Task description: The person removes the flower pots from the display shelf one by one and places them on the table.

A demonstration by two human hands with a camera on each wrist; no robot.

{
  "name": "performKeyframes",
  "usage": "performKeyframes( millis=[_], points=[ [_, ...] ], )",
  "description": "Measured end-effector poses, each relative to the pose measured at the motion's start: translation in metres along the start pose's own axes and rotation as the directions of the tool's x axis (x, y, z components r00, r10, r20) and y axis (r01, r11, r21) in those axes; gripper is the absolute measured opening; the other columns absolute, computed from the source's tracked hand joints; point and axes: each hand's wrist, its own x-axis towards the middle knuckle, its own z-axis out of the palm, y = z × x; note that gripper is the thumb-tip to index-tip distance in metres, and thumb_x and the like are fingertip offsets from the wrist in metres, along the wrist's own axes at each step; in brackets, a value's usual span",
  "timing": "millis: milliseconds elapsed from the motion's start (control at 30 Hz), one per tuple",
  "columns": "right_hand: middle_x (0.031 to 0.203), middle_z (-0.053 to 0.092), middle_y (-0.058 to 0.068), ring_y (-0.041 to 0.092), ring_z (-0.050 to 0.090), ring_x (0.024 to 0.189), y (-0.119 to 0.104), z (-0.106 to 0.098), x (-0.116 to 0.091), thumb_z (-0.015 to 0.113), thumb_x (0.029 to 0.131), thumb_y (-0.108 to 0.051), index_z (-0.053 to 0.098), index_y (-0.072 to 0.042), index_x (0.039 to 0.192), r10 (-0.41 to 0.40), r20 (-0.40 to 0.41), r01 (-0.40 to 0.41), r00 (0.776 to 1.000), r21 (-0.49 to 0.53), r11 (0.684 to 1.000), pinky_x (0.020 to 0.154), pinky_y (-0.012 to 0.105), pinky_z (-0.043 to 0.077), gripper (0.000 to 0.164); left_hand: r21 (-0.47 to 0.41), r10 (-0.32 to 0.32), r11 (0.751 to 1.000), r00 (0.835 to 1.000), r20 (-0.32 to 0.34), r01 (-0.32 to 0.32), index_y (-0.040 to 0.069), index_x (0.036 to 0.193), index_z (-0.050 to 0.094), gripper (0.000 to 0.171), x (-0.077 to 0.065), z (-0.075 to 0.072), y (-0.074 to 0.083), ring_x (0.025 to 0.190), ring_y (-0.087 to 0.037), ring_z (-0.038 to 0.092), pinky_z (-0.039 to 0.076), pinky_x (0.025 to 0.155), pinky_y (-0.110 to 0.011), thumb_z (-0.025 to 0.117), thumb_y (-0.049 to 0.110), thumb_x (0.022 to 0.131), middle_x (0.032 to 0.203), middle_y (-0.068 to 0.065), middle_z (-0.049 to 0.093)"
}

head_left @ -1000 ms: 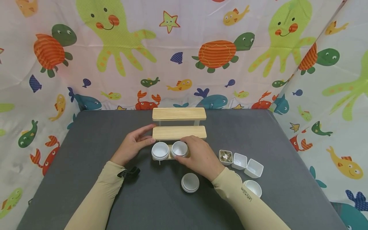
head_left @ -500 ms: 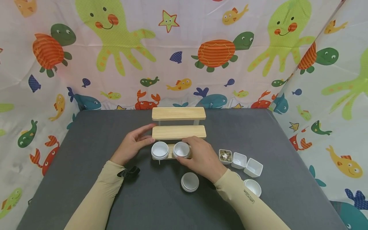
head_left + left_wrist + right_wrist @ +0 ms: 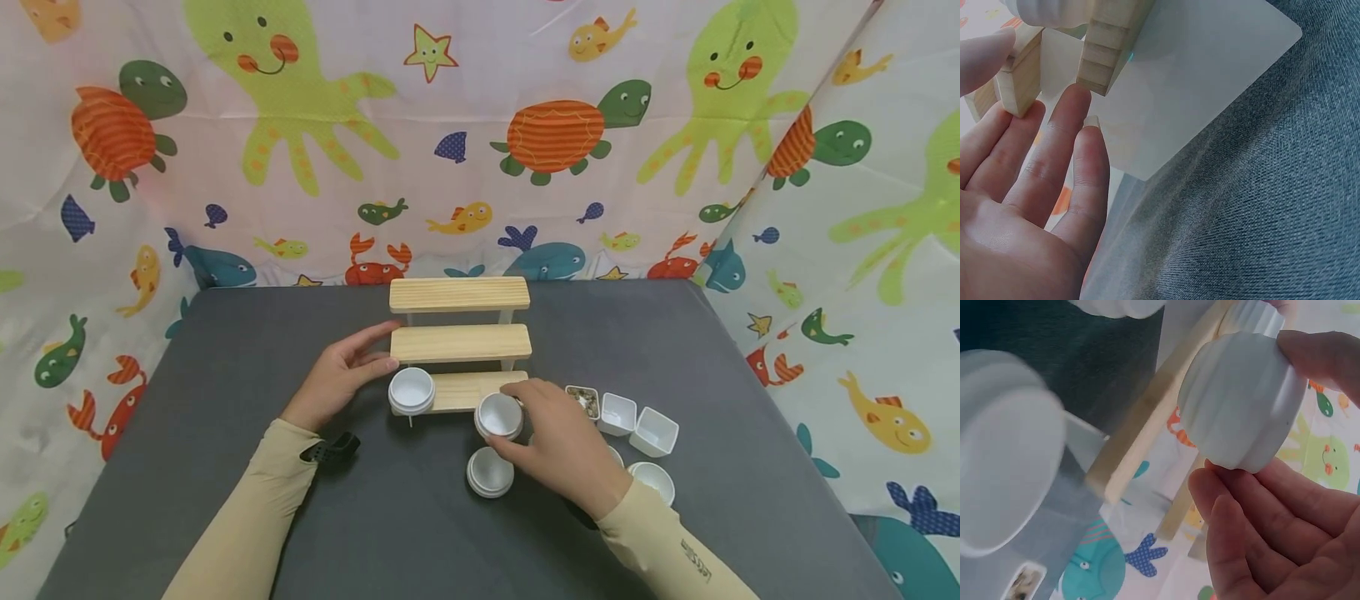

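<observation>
A three-tier wooden step stand [image 3: 460, 343] with pale planks and translucent side panels stands on the grey tabletop. My left hand [image 3: 337, 379] holds its middle plank [image 3: 1022, 84] by the left end, thumb on one side and fingers on the other. On the lowest plank's left end sits a ribbed white round cup [image 3: 411, 390]. My right hand [image 3: 566, 442] pinches a second ribbed white cup [image 3: 1241, 403] between thumb and fingers, just off that plank's front right. A third white cup [image 3: 490, 472] stands on the table in front of it.
To the right are a square white dish of gravel-like bits [image 3: 582, 402], two more square dishes [image 3: 618, 414] and a round white bowl [image 3: 652, 482]. Another round one is partly hidden behind the right hand. A sea-animal cloth [image 3: 465, 175] closes off the back and sides.
My right hand has moved the second cup off the lowest plank, rightward and toward me. My left hand stays at the stand; the view has shifted slightly.
</observation>
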Motion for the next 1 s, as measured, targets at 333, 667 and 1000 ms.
performKeyframes(
  millis=[333,667,1000],
  points=[
    [0.119,0.076,0.001,0.019,0.071,0.111,0.017,-0.003,-0.050,0.097,0.079,-0.035,0.073,-0.010,0.126,-0.033,-0.088,0.028,0.996,-0.058,0.998,0.095,0.042,0.061,0.058,0.007,-0.010,1.000,1.000,-0.002,0.010,0.033,0.159,0.054,0.065,0.001,0.000,0.000,0.130,-0.012,0.071,0.055,0.104,-0.018,0.081,0.035,0.100,0.165,0.007,0.053],
    [0.115,0.075,-0.009,0.010,0.070,0.107,0.023,0.004,-0.091,0.100,0.074,-0.033,0.073,-0.015,0.121,-0.055,-0.157,0.044,0.986,-0.071,0.996,0.093,0.036,0.060,0.057,-0.009,-0.018,1.000,1.000,-0.003,0.018,0.030,0.160,0.053,0.065,0.000,0.000,-0.001,0.128,-0.010,0.072,0.055,0.104,-0.018,0.080,0.029,0.101,0.166,0.006,0.053],
    [0.117,0.075,-0.012,0.010,0.072,0.109,0.028,0.021,-0.109,0.101,0.073,-0.035,0.074,-0.017,0.124,-0.010,-0.162,-0.002,0.987,-0.071,0.997,0.094,0.037,0.061,0.060,-0.001,-0.021,1.000,1.000,-0.004,0.021,0.030,0.160,0.054,0.067,0.001,0.000,0.000,0.128,-0.010,0.072,0.055,0.103,-0.018,0.082,0.035,0.099,0.166,0.006,0.053]
  ],
)
